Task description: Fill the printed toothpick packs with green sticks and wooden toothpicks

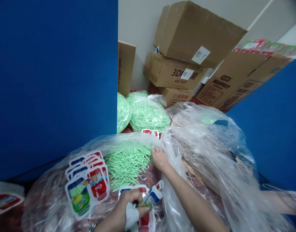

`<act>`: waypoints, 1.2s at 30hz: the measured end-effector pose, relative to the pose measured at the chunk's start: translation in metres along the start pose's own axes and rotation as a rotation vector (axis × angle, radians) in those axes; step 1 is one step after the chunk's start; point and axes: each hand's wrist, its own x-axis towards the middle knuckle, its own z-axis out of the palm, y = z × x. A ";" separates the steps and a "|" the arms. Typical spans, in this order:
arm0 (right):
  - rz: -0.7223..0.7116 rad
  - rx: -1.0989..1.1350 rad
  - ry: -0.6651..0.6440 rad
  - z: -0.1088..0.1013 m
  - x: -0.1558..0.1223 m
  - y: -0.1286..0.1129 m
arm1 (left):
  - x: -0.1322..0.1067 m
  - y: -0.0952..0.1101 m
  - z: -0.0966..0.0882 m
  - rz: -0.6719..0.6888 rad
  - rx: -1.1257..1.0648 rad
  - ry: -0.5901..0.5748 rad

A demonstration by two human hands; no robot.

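Noted on the left and at the right edge: blue partition (53,90) and second blue partition (278,138), the largest items in view. Recorded between and in front of these: clear plastic sheeting (210,158), crumpled, partly covering tan sticks (193,172) on the right. Found at rear: a plain carton (193,32) atop a carton marked "3D" (174,71), with a carton marked "CC" (178,96) lowest; to the right, a leaning printed carton (225,80).

Observed in front of the stacked cartons: a tied clear bag of green sticks (149,116), with another green-filled bag (123,112) beside it, partly hidden by the left partition. Located at centre, on the plastic: a loose heap of green sticks (128,164), sizeable.

Counted as probably done: an overlapping stack of printed packs (78,196), left of the heap, one marked "Cola". Judged well short of completion, given the heap and bags left over. Unable to verify the filling of each pack.

Right hand (160,159): extended forward from lower right, fingers curled in at the heap's right edge, beside the plastic. Unable to confirm any stick within the grip. Left hand (132,203): low, near the bottom edge, wrist bent inward, thumb and fingers closed around a tilted pack (154,195), above further packs (150,220). Seen last, beyond the heap: a small red-and-white pack (150,132), lying apart.
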 end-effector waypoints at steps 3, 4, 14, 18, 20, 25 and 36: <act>-0.012 -0.016 0.023 0.002 0.000 -0.003 | 0.001 -0.003 0.001 0.013 0.025 0.022; -0.020 -0.019 0.031 0.002 0.000 -0.004 | 0.001 -0.003 0.001 0.018 0.030 0.030; -0.038 -0.008 0.017 -0.004 -0.005 0.002 | -0.004 0.008 -0.001 0.020 0.077 0.066; -0.040 0.018 -0.041 -0.010 -0.006 0.006 | -0.006 0.014 -0.001 0.036 0.033 0.031; -0.047 0.036 -0.065 -0.014 -0.007 0.008 | -0.006 0.015 -0.001 0.035 0.032 0.038; -0.046 0.089 -0.106 -0.018 -0.010 0.014 | -0.007 0.014 0.000 0.023 -0.005 0.054; 0.025 0.463 -0.079 -0.018 -0.016 0.025 | -0.008 0.013 0.002 0.024 -0.005 0.062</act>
